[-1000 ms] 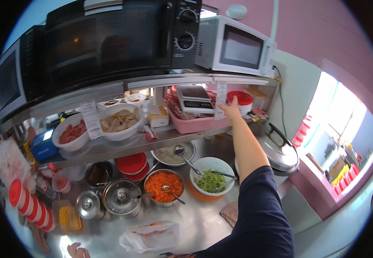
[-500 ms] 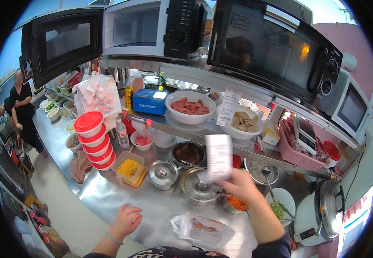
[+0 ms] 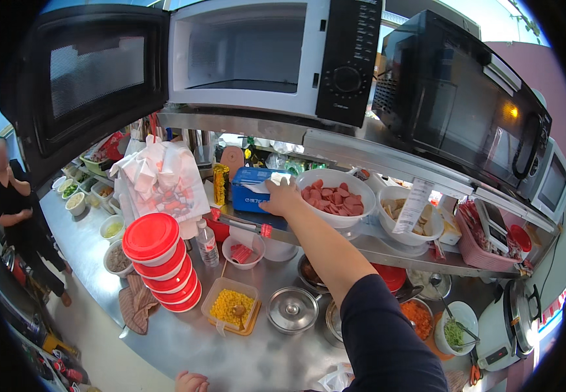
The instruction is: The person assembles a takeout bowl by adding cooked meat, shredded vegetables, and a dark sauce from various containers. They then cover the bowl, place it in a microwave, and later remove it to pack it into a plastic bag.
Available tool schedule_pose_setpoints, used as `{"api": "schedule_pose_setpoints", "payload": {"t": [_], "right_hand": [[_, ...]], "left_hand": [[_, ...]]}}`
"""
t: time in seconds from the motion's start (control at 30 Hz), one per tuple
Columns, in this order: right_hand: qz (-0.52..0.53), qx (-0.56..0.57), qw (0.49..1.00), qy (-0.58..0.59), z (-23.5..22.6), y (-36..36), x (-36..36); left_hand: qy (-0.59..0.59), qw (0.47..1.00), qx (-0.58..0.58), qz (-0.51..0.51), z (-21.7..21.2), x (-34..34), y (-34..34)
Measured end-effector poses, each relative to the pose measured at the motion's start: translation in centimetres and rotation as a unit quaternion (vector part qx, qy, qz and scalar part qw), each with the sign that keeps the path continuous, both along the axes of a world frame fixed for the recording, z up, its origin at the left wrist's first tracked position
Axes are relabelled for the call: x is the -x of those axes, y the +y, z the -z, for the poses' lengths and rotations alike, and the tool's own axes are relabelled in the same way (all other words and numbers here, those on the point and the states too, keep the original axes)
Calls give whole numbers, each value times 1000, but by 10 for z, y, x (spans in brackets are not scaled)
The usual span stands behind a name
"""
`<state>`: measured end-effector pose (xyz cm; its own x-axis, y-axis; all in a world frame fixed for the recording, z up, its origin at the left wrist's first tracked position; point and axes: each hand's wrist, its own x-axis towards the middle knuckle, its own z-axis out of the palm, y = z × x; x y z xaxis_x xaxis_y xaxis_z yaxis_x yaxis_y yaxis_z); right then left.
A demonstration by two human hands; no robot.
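My right hand reaches across the counter to the right end of a blue box on the shelf. Its fingers are bent over white paper at the box top, which looks like the paper slip; the fingers hide part of it. Right of the hand is a white bowl of sliced sausage. Only the fingers of my left hand show at the bottom edge, loosely apart with nothing seen in them. A plastic bag lies between my left hand and my right sleeve.
An open microwave stands above the shelf beside a black oven. Stacked red-lidded tubs, a corn container, a lidded pot and a rice cooker line the counter. A person stands at far left.
My right hand has moved from above the pots, where it held up the slip, forward and left to the blue box. My left hand has dropped toward the bottom edge. The view has shifted.
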<state>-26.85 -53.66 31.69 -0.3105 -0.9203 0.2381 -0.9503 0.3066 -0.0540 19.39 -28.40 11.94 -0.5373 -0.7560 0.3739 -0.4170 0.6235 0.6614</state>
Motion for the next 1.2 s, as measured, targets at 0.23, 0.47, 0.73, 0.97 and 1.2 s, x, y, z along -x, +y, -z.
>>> {"api": "schedule_pose_setpoints", "payload": {"t": [0.23,0.47,0.73,0.97,1.2], "right_hand": [[14,78,995,56,18,-8,6],[-323,200,917,-122,17,84,-72],[-370,-241,716,-540,60,293,-166],[-249,-113,700,-659,95,365,-183],[-218,70,858,-461,117,444,-145]], "left_hand": [[27,1000,-11,4,1,14,-21],[113,992,-34,42,-21,54,-48],[371,797,-387,279,-68,120,-6],[515,687,-459,229,-82,127,28],[577,513,-494,400,-111,176,41]]}}
